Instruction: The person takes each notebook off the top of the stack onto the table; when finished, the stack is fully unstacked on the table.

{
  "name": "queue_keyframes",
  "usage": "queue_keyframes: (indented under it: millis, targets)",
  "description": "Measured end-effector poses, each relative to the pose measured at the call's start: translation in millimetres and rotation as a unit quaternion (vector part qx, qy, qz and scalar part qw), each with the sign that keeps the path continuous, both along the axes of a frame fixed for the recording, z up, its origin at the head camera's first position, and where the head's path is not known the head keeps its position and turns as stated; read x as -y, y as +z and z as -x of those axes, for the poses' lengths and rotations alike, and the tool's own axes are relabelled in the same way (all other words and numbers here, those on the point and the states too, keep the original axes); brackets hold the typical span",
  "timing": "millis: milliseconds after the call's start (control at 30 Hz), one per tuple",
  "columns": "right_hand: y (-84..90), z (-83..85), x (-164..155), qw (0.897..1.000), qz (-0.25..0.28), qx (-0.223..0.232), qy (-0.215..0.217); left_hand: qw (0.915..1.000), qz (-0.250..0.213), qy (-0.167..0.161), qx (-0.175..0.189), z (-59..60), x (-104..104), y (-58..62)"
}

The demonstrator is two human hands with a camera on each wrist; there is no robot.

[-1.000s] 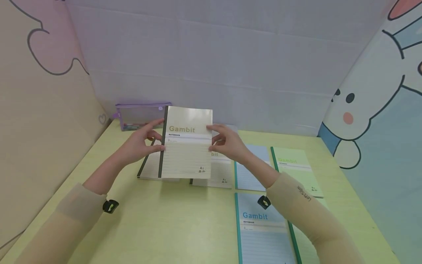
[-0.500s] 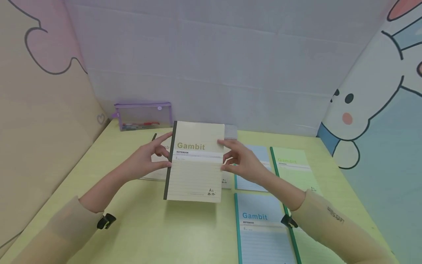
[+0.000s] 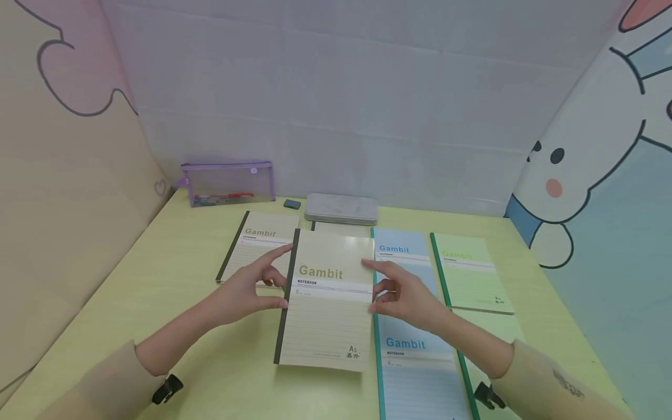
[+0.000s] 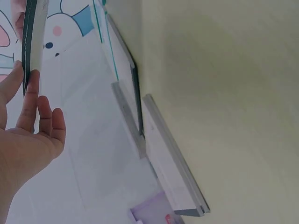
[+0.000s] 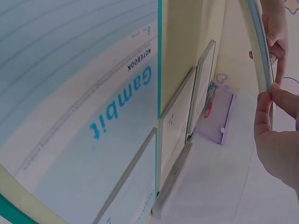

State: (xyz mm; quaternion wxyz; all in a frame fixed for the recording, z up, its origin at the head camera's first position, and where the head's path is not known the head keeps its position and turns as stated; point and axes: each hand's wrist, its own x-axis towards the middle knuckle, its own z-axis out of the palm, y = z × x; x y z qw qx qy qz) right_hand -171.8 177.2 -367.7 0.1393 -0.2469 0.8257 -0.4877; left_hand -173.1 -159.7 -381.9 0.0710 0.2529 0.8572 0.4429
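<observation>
A cream Gambit notebook with a black spine is held up between both hands, tilted, over the table. My left hand grips its spine edge, thumb on the front and fingers at the side; the left wrist view shows the hand pinching the dark spine. My right hand pinches the opposite edge, as the right wrist view also shows with its thumb and fingers on the page edges. Behind it lie another cream notebook and one more, mostly hidden, with only its top showing.
Two blue notebooks, one far and one near, lie to the right. Beside them are a green notebook and another under the right forearm. At the back stand a purple pencil case, a small eraser and a grey tin.
Both hands have brought the held cream notebook down, nearer and to the right. The cream notebook at the back left, the eraser and the tin have come into fuller view.
</observation>
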Motion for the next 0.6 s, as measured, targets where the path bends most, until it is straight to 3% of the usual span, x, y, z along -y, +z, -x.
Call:
queue_keyframes:
  millis: [200,500,600]
  targets:
    - [-18.7,-15.8,-4.3,0.998,0.011,0.056,0.007,0.9995,0.012,0.002,0.029,-11.7,-7.7,-18.3]
    - [-42.6,-29.8,-5.2,0.998,-0.016,0.049,0.024,0.9967,0.048,-0.012,0.065,-24.3,-19.3,-34.8]
    - [-49.6,-31.3,-5.1,0.998,-0.057,0.029,0.022,0.9964,0.052,-0.021,0.063,-25.4,-21.2,-39.7]
